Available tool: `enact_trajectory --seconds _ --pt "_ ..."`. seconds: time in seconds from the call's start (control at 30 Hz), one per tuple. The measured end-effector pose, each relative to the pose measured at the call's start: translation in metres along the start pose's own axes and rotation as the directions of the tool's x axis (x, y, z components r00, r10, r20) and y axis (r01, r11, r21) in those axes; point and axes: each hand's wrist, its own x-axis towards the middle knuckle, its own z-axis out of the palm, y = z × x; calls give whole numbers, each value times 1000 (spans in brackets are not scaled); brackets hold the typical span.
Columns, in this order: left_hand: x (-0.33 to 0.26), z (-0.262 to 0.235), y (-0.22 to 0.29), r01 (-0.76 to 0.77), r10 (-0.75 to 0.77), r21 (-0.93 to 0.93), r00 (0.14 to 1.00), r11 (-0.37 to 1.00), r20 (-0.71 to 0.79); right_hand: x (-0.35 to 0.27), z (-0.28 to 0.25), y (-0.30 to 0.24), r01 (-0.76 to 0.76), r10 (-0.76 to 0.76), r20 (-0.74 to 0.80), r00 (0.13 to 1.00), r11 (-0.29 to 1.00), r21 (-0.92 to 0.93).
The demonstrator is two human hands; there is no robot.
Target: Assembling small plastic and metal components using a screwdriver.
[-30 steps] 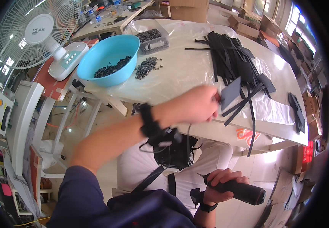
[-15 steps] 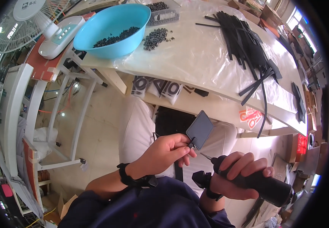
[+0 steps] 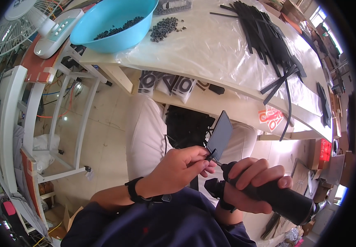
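My left hand (image 3: 180, 169) pinches a thin, dark rectangular plate (image 3: 220, 133) by its lower corner, where a small black fitting (image 3: 212, 155) sits. The plate stands tilted above my lap. My right hand (image 3: 254, 183) is wrapped round a black cylindrical electric screwdriver (image 3: 290, 202), which lies slanting down to the right. Its thin metal bit reaches the fitting beside my left fingertips; my fingers partly hide whether it sits in a screw.
Ahead is a plastic-covered table (image 3: 194, 53) with a blue basin (image 3: 116, 41) of small black parts, a loose pile (image 3: 164, 29) of them, and black strips (image 3: 264, 37). A fan (image 3: 48, 29) stands at the left. Printed bags (image 3: 167, 85) lie on the shelf below.
The screwdriver has come left, and its bit has met the fitting by my left fingers. The plate has turned more edge-on. The whole view has shifted slightly.
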Motion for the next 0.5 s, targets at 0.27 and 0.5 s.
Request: enact_trajectory --seconds 0.27,0.5 --pt "2 5 -5 -70 81 154 994 986 -72 -3 -3 10 83 -80 98 992 996 -31" --pt "2 9 -5 -123 152 299 985 946 -78 -5 -5 10 112 -101 143 985 991 -71"
